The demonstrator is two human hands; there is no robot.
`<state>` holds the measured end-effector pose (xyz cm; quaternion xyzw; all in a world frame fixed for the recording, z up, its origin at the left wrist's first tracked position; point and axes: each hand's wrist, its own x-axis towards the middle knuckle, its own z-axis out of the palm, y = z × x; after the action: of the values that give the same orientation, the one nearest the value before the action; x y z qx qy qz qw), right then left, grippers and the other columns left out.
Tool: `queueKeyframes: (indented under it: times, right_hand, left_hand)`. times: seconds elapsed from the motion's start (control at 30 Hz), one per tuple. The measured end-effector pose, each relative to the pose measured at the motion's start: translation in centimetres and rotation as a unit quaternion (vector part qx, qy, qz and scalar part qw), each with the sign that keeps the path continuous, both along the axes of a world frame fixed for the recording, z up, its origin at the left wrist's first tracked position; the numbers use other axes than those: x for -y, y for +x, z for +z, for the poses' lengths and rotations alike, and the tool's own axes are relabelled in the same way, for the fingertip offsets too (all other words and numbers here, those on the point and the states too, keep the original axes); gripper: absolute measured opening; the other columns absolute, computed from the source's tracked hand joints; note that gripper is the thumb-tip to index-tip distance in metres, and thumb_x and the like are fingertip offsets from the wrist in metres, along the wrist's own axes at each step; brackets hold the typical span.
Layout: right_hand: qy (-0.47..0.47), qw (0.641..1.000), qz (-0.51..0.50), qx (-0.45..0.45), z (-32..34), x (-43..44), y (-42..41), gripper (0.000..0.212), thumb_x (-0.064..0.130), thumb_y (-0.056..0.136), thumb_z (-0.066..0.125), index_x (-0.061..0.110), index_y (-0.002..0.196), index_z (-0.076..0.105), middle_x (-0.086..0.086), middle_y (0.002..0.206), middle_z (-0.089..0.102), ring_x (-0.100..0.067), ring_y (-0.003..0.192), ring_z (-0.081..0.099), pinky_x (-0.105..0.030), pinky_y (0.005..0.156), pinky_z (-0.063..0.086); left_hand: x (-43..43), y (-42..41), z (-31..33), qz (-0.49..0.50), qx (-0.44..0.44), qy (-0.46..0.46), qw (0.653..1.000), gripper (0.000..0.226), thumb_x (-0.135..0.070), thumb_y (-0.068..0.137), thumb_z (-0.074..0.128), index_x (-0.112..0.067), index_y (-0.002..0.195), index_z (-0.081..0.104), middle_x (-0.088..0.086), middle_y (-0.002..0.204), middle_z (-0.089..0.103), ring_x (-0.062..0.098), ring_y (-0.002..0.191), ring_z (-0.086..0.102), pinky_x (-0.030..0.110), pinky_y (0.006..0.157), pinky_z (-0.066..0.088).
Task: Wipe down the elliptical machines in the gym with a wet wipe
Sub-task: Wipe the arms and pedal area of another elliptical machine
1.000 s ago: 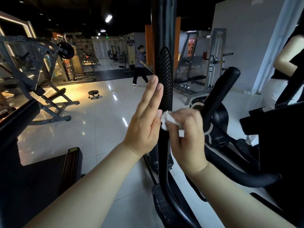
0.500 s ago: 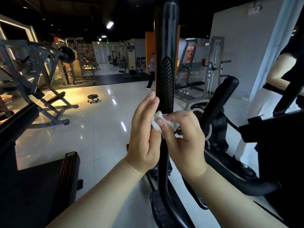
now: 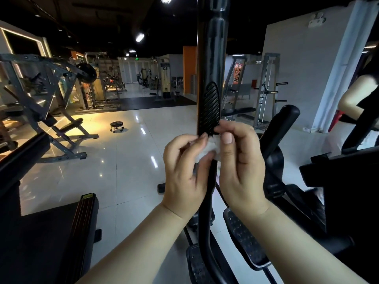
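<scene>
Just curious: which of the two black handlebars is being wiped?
The upright centre bar with the ribbed grip; left hand and right hand hold the wipe at it. The slanted bar stands untouched.

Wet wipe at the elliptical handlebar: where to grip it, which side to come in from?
Probably the crumpled middle of the wet wipe, from the right of the handlebar. It is wadded in front of the bar just below the ribbed pad. The thumb of the right hand lies over that bulk, while the left hand pinches only the loose left edge.
</scene>
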<state>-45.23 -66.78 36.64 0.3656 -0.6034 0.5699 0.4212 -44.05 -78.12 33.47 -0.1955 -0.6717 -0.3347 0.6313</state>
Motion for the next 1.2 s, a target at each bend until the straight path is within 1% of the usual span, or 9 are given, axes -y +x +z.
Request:
queueKeyframes:
  times: [0.13, 0.2, 0.27, 0.47, 0.63, 0.8, 0.9, 0.97, 1.2]
  right_hand:
    - [-0.012, 1.0, 0.0, 0.019, 0.6, 0.2, -1.2, 0.031, 0.008, 0.105, 0.043, 0.002, 0.134, 0.052, -0.013, 0.13, 0.054, -0.015, 0.124, 0.052, -0.03, 0.107, 0.042]
    - [0.0, 0.994, 0.064, 0.088, 0.6, 0.8, -1.2, 0.039, 0.016, 0.108, 0.038, 0.011, 0.147, 0.043, -0.003, 0.145, 0.051, -0.013, 0.138, 0.047, -0.033, 0.115, 0.039]
    - [0.016, 0.991, 0.08, 0.108, 0.3, 1.4, -1.1, 0.045, 0.017, 0.109, 0.036, 0.013, 0.153, 0.036, 0.008, 0.154, 0.043, -0.003, 0.145, 0.037, -0.024, 0.118, 0.031]
    - [0.017, 0.989, 0.097, 0.107, -0.6, 1.5, -1.6, 0.047, 0.01, 0.107, 0.041, 0.018, 0.153, 0.033, 0.026, 0.14, 0.044, 0.005, 0.135, 0.044, -0.013, 0.109, 0.034]
    - [0.02, 0.991, 0.083, 0.104, -0.5, 1.5, -1.6, 0.048, 0.016, 0.106, 0.041, 0.016, 0.154, 0.034, 0.009, 0.151, 0.045, -0.002, 0.143, 0.039, -0.021, 0.117, 0.031]
    - [0.015, 0.993, 0.077, 0.09, -0.6, 1.7, -1.7, 0.048, 0.009, 0.107, 0.042, 0.014, 0.154, 0.033, 0.015, 0.151, 0.042, -0.004, 0.144, 0.038, -0.022, 0.118, 0.03]
    - [0.006, 0.992, 0.085, 0.09, -0.3, 1.6, -1.7, 0.041, 0.013, 0.107, 0.042, 0.026, 0.146, 0.043, 0.004, 0.141, 0.056, -0.015, 0.134, 0.051, -0.038, 0.113, 0.042]
    - [0.008, 0.993, 0.084, 0.085, -0.2, 1.6, -1.6, 0.039, 0.013, 0.107, 0.042, 0.036, 0.139, 0.046, 0.011, 0.133, 0.059, -0.014, 0.128, 0.055, -0.033, 0.108, 0.044]
    - [-0.005, 0.99, 0.104, 0.098, 0.3, 1.2, -1.5, 0.046, 0.017, 0.106, 0.04, 0.017, 0.152, 0.038, 0.007, 0.153, 0.047, -0.006, 0.143, 0.041, -0.033, 0.118, 0.036]
  left_hand:
    - [0.2, -0.4, 2.5, 0.037, -0.02, -0.001, 0.999, 0.023, -0.005, 0.097, 0.057, 0.01, 0.11, 0.068, 0.016, 0.106, 0.055, -0.001, 0.107, 0.053, 0.012, 0.101, 0.039]
    - [0.4, -0.6, 4.9, 0.064, -0.039, 0.006, 0.997, 0.018, -0.001, 0.095, 0.058, 0.01, 0.106, 0.069, 0.02, 0.101, 0.058, 0.01, 0.101, 0.054, 0.01, 0.099, 0.038]
    - [0.7, -0.9, 6.9, 0.075, -0.062, 0.028, 0.995, 0.014, 0.0, 0.097, 0.059, 0.008, 0.103, 0.068, 0.02, 0.101, 0.058, 0.005, 0.1, 0.052, 0.011, 0.095, 0.039]
    - [1.1, -0.3, 3.8, 0.06, -0.035, -0.025, 0.997, 0.017, -0.002, 0.093, 0.063, 0.011, 0.103, 0.068, 0.017, 0.107, 0.055, -0.007, 0.114, 0.046, 0.015, 0.101, 0.039]
    - [1.0, -0.2, 5.5, 0.069, -0.038, -0.023, 0.997, 0.012, -0.001, 0.092, 0.064, 0.007, 0.099, 0.071, 0.007, 0.106, 0.056, 0.006, 0.101, 0.054, 0.009, 0.099, 0.037]
    - [0.2, -0.3, 10.1, 0.097, -0.076, -0.028, 0.992, 0.011, 0.003, 0.091, 0.07, 0.006, 0.102, 0.072, 0.016, 0.102, 0.061, 0.013, 0.099, 0.054, 0.008, 0.096, 0.038]
    - [0.4, -0.4, 8.0, 0.1, -0.048, -0.083, 0.99, 0.016, 0.006, 0.087, 0.074, 0.005, 0.103, 0.073, 0.018, 0.102, 0.064, 0.023, 0.098, 0.062, 0.023, 0.094, 0.05]
    - [0.6, -0.2, 7.0, 0.101, -0.045, -0.101, 0.989, 0.017, 0.005, 0.087, 0.075, 0.005, 0.104, 0.074, 0.018, 0.101, 0.066, 0.028, 0.095, 0.065, 0.034, 0.089, 0.055]
    - [0.2, -0.3, 9.3, 0.11, -0.052, -0.071, 0.99, 0.014, 0.002, 0.092, 0.07, 0.005, 0.106, 0.072, 0.017, 0.101, 0.061, 0.021, 0.096, 0.059, 0.02, 0.091, 0.047]
